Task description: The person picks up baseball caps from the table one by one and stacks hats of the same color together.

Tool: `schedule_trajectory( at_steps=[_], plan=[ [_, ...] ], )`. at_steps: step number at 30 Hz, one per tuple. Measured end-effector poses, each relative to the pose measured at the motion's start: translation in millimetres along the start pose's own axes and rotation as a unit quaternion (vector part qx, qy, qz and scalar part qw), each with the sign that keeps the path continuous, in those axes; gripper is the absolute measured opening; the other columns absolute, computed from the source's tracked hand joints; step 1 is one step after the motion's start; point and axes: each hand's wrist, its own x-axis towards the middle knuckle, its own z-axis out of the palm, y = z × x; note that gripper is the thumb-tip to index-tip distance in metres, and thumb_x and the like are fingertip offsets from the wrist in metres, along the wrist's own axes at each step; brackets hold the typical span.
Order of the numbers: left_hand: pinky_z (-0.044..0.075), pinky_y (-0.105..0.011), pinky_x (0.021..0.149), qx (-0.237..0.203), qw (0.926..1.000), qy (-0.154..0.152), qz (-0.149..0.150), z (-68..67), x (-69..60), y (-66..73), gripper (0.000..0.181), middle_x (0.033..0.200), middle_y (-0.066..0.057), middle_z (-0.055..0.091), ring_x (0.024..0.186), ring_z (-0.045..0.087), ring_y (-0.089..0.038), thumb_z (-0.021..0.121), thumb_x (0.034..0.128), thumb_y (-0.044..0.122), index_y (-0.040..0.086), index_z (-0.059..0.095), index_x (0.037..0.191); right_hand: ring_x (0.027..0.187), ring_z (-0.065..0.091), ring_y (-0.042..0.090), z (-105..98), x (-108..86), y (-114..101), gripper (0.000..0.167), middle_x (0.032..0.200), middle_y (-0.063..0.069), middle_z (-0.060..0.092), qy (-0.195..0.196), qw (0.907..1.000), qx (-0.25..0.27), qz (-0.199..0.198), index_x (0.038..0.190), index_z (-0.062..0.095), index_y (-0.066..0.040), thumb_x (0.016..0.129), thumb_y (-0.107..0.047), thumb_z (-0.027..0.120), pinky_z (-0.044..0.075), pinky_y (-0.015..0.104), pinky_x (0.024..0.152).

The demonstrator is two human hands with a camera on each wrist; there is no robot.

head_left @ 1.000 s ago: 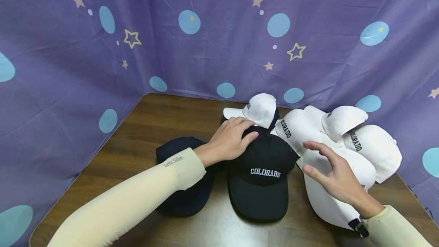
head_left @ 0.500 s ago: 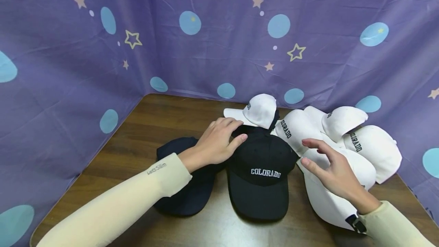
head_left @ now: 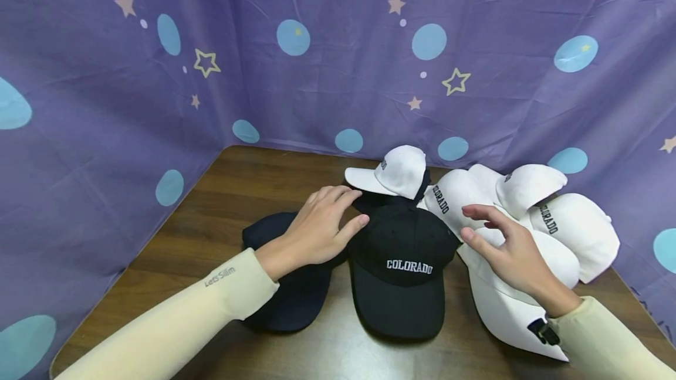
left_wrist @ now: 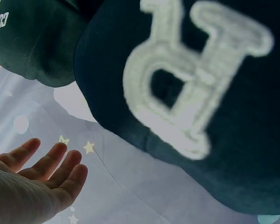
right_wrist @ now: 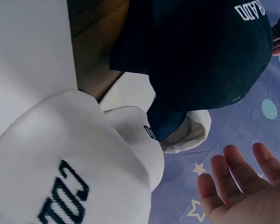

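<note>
Nothing is grasped by either hand: the left hand point(head_left: 319, 221), fingers loosely spread, is held over the navy cap point(head_left: 290, 306) toward the left edge of the table point(head_left: 248, 177), and the right hand point(head_left: 512, 251), fingers gently bent, over the front white cap point(head_left: 509, 324) toward the right edge. Between them the black cap point(head_left: 404, 292) is set, brim facing the near edge. Because the heaped white caps point(head_left: 530, 192) are crowded together near the far and right edges, some could be toppled if one were tugged.
</note>
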Motion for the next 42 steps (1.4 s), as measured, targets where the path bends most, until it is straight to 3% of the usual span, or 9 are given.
schedule_trajectory(
  at_steps=[7, 16, 20, 26, 33, 42],
  plan=[
    [0.033, -0.053, 0.116, -0.006, 0.9999, 0.001, -0.013, -0.1, -12.7, -4.9, 0.057, 0.142, -0.012, 0.056, 0.137, 0.046, -0.032, 0.049, 0.1063, 0.048, 0.008, 0.054, 0.147, 0.111, 0.059, 0.012, 0, 7.8, -3, 0.036, 0.123, 0.009, 0.071, -0.004, 0.9999, -0.013, 0.008, 0.131, 0.067, -0.012, 0.098, -0.024, 0.071, 0.044, 0.031, 0.089],
    [0.031, -0.054, 0.117, -0.009, 0.9996, -0.004, -0.025, -3.2, -22.1, -9.6, 0.06, 0.145, -0.014, 0.055, 0.139, 0.045, -0.034, 0.046, 0.1065, 0.051, 0.008, 0.053, 0.148, 0.111, 0.06, 0.017, 2, 18.7, -6, 0.033, 0.122, 0.01, 0.07, -0.004, 0.9998, -0.012, 0.012, 0.13, 0.067, -0.014, 0.1, -0.027, 0.068, 0.043, 0.029, 0.09],
    [0.03, -0.055, 0.118, -0.011, 0.9994, -0.009, -0.031, -3.7, -25.0, -9.8, 0.062, 0.147, -0.015, 0.053, 0.14, 0.043, -0.034, 0.045, 0.1067, 0.052, 0.007, 0.052, 0.148, 0.109, 0.061, 0.014, 4, 28.6, -9, 0.033, 0.119, 0.012, 0.071, 0.004, 1.0, 0.001, 0.009, 0.128, 0.067, -0.011, 0.1, -0.026, 0.068, 0.043, 0.033, 0.092],
    [0.029, -0.056, 0.118, -0.01, 0.9991, -0.013, -0.038, -3.4, -28.7, -9.4, 0.062, 0.148, -0.016, 0.052, 0.141, 0.042, -0.036, 0.045, 0.1067, 0.052, 0.007, 0.052, 0.149, 0.101, 0.057, -0.005, 7, 44.1, -11, 0.036, 0.114, 0.012, 0.072, 0.004, 0.9995, 0.01, 0.03, 0.127, 0.067, -0.006, 0.101, -0.031, 0.066, 0.046, 0.035, 0.091],
    [0.028, -0.057, 0.119, -0.013, 0.9986, -0.021, -0.047, -2.1, -32.8, -9.7, 0.063, 0.15, -0.016, 0.051, 0.142, 0.041, -0.037, 0.046, 0.1063, 0.053, 0.007, 0.051, 0.15, 0.101, 0.065, 0.021, 9, 65.0, -11, 0.044, 0.112, 0.012, 0.073, -0.01, 0.9975, -0.002, 0.07, 0.123, 0.069, -0.004, 0.103, -0.043, 0.061, 0.049, 0.027, 0.084],
    [0.026, -0.057, 0.119, -0.015, 0.9981, -0.024, -0.055, -1.7, -35.8, -10.2, 0.064, 0.152, -0.015, 0.049, 0.143, 0.04, -0.036, 0.047, 0.1056, 0.054, 0.008, 0.05, 0.15, 0.106, 0.066, 0.032, 12, 99.0, -12, 0.061, 0.111, 0.015, 0.073, -0.027, 0.9919, -0.043, 0.117, 0.118, 0.072, -0.006, 0.099, -0.061, 0.056, 0.049, 0.047, 0.087]
  ],
)
